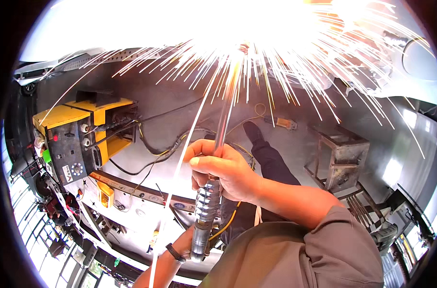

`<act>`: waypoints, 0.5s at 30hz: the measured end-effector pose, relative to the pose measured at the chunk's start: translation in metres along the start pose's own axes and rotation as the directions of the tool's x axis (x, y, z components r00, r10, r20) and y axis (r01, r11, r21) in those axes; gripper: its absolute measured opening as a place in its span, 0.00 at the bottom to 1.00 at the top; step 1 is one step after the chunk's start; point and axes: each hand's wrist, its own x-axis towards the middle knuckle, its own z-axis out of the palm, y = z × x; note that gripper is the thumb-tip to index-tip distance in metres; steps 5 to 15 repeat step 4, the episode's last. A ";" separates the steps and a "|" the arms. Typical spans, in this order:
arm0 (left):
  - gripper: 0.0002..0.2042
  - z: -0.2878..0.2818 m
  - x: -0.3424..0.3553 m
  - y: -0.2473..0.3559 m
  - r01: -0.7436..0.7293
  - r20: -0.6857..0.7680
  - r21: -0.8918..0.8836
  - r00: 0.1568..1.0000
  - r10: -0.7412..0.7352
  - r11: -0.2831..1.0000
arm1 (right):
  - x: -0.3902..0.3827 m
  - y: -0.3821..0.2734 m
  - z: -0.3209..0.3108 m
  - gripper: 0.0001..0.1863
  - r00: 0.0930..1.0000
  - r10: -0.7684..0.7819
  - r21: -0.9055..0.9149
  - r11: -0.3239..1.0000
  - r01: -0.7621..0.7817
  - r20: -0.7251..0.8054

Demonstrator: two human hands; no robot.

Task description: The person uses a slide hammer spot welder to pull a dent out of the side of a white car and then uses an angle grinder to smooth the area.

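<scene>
A metal slide hammer (208, 199), its ridged weight bright and shiny, runs upright through the middle of the view. My right hand (228, 170) is closed around its long shaft just above the weight. Behind the dark rear end, my left hand (184, 241) grips the tool low down, its fingers mostly hidden and a dark band on the wrist. The shaft's far tip reaches a white car body panel (420, 62), where a wide spray of sparks (242, 50) bursts out. Glare hides the contact point and much of the panel.
A yellow and black welding machine (67, 139) stands at left, with black and yellow cables (172, 149) trailing over the floor. A yellow angle grinder (284, 123) lies beyond my foot. A rusty metal stand (345, 158) is at right. A cluttered workbench (132, 221) sits lower left.
</scene>
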 end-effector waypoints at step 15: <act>0.23 0.005 -0.006 0.000 -0.115 0.046 0.043 0.993 0.113 0.992 | -0.001 -0.003 0.002 0.15 1.000 -0.002 0.016 1.000 0.003 -0.026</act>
